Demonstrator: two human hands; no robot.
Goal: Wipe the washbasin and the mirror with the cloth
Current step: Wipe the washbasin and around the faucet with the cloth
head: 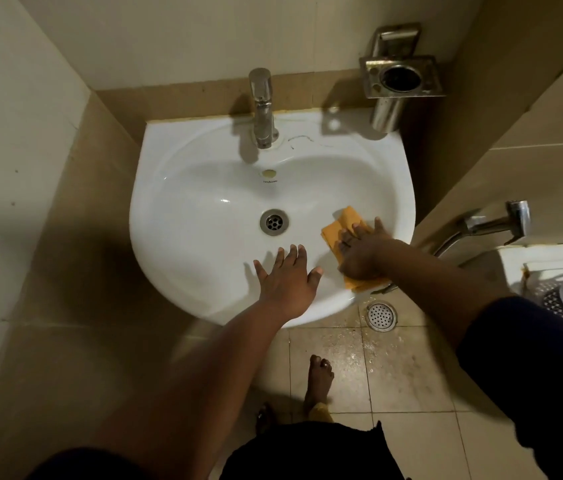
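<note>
A white washbasin [204,216] hangs on the tiled wall, with a steel drain [274,221] in the middle and a chrome tap [262,109] at the back. An orange cloth [342,225] lies on the basin's right inner slope and front rim. My right hand [359,249] presses flat on top of the cloth, fingers spread. My left hand [287,277] rests palm down on the front rim, fingers apart, holding nothing. No mirror is in view.
A steel tumbler holder [399,76] juts from the wall at the back right. A health-faucet sprayer [494,223] and a toilet edge [557,268] stand to the right. A floor drain [381,316] sits below the basin. My bare foot [320,379] stands on the wet tiles.
</note>
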